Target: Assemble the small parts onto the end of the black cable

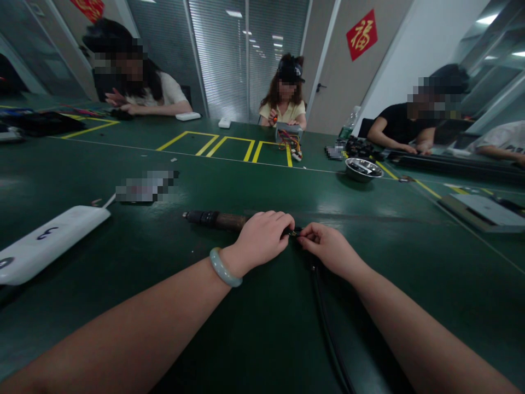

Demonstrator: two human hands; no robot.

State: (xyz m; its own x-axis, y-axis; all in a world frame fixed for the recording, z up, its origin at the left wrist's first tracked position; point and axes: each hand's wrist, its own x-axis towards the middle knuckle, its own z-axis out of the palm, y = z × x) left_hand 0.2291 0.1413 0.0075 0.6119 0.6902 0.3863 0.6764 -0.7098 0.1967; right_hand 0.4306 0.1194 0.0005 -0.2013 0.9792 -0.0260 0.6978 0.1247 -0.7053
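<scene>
My left hand (266, 235), with a pale green bangle on its wrist, is wrapped over the rear of an inline power screwdriver (229, 221). The tool lies on the table with its stepped black nose pointing left; its brownish barrel runs under my palm. Just right of it, my right hand (326, 246) pinches a small dark end piece (296, 233) at the tool's tail, with a glint of metal between the hands. A black cable (324, 306) comes from beneath my right hand and runs down toward me. What exactly the right fingertips grip is partly hidden.
A white power strip (57, 241) and a blurred-out phone-like object (147, 186) lie at left. Ahead right stands a metal bowl (363, 171) holding small parts. A grey flat panel (484, 210) lies far right. Several people work across the green table (197, 180).
</scene>
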